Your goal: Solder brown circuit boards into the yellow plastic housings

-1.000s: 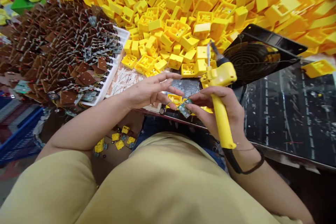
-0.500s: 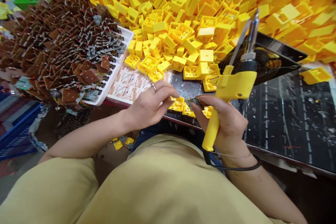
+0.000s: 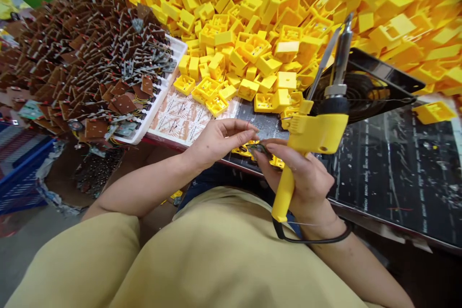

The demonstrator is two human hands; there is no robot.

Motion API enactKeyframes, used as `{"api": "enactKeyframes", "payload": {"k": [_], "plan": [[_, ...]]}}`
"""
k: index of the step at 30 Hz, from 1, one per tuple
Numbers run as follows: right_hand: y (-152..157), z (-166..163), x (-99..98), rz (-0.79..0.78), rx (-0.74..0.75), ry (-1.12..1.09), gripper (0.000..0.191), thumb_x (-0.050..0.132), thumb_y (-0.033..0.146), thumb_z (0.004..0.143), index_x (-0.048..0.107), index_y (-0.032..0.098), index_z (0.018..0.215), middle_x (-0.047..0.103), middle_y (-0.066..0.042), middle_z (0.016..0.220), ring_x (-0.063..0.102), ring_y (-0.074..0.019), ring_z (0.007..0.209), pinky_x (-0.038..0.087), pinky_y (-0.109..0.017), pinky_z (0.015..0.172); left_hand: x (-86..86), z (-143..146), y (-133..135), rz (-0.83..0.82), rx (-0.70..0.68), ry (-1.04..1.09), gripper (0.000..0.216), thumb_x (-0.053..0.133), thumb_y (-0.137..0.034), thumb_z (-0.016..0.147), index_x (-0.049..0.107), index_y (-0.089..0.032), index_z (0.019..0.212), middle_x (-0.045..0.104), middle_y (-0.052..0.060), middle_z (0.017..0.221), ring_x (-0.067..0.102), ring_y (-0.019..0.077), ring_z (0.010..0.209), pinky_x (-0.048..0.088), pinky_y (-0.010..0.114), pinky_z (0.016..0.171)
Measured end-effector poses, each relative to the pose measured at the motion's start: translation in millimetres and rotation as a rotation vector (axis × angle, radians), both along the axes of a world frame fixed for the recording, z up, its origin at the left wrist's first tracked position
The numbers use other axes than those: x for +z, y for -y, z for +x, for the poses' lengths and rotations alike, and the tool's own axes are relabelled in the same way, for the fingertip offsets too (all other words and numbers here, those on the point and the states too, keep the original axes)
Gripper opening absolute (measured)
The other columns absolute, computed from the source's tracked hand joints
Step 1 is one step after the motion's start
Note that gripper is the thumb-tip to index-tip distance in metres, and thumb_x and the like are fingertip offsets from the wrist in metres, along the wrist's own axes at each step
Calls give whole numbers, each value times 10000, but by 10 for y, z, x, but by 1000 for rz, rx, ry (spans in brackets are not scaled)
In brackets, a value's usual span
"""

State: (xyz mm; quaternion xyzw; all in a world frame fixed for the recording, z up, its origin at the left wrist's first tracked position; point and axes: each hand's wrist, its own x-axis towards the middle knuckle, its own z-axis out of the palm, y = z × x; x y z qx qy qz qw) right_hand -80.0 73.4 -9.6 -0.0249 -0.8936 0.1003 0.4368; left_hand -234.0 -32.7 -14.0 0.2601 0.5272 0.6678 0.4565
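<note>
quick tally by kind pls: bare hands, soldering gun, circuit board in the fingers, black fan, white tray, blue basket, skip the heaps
Bare hands: 2 (left hand, right hand)
Yellow soldering gun: 1
Held circuit board: 1
Black fan: 1
White tray: 1
Blue basket: 1
Total: 7

soldering gun (image 3: 317, 134) — smooth plastic, shiny metal

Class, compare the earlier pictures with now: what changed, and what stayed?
The yellow tool in the right hand has swung: tip rightward, handle end leftward. The small board there has tilted, showing less of its face. The left hand has drawn its fingers closer together. The right hand keeps hold of both; the fan and brown boards stay.
</note>
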Motion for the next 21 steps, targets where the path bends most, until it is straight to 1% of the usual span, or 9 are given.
{"api": "enactKeyframes", "payload": {"k": [2, 4, 6, 8, 11, 13, 14, 17, 21], "plan": [[-1, -17, 4, 34, -7, -9, 398, 801, 92, 828, 620, 266, 1137, 791, 11, 950, 767, -152, 784, 633, -222, 748, -22, 30, -14, 55, 16, 107, 417, 950, -477, 657, 769, -155, 849, 796, 14, 795, 738, 123, 784, 581, 239, 825], [9, -21, 8, 62, 1, -21, 350, 813, 123, 832, 620, 262, 1090, 792, 18, 941, 766, -144, 773, 633, -213, 772, -19, 38, -16, 79, 32, 155, 391, 956, -457, 667, 774, -162, 846, 798, 1, 775, 744, 106, 758, 585, 215, 814], [24, -9, 18, 45, 24, -28, 344, 830, 171, 834, 618, 250, 1092, 795, -3, 959, 772, -156, 794, 641, -221, 790, 14, 13, -1, 78, 36, 171, 411, 971, -454, 646, 764, -162, 850, 795, -9, 755, 751, 98, 734, 586, 193, 783], [33, 4, 37, -59, 52, -33, 411, 848, 207, 822, 610, 245, 1155, 795, -23, 987, 777, -176, 819, 656, -249, 783, 70, -42, 29, 46, 6, 152, 469, 988, -467, 607, 732, -157, 849, 783, -18, 716, 756, 102, 709, 588, 186, 752], [28, -11, 69, -329, 117, -62, 529, 865, 171, 789, 585, 261, 1229, 780, -23, 1056, 778, -201, 913, 674, -309, 820, 164, -135, 79, -19, -77, 64, 531, 985, -498, 596, 673, -157, 857, 759, -25, 670, 771, 131, 703, 598, 206, 736], [22, -50, 81, -443, 147, -72, 521, 848, 138, 795, 577, 268, 1220, 750, -9, 1071, 774, -202, 933, 677, -332, 841, 208, -170, 99, -40, -130, 3, 530, 977, -496, 612, 645, -158, 849, 749, -22, 665, 778, 150, 709, 604, 219, 727], [21, -73, 83, -474, 150, -69, 500, 832, 133, 810, 574, 271, 1216, 733, 3, 1053, 773, -190, 903, 676, -327, 831, 220, -178, 103, -41, -150, -19, 516, 973, -482, 625, 635, -158, 841, 747, -19, 672, 777, 153, 709, 605, 222, 721], [32, -128, 85, -497, 144, -64, 460, 797, 126, 844, 567, 282, 1211, 687, 35, 1002, 753, -133, 777, 657, -255, 771, 238, -187, 104, -34, -213, -58, 437, 948, -412, 680, 629, -153, 830, 739, -9, 695, 763, 145, 702, 602, 229, 710], [66, -180, 103, -447, 152, -105, 448, 799, 99, 833, 583, 281, 1180, 672, 43, 1013, 740, -101, 744, 633, -202, 752, 306, -242, 122, -45, -279, -188, 310, 873, -357, 761, 654, -145, 820, 715, -2, 731, 711, 122, 697, 587, 245, 720]]}}
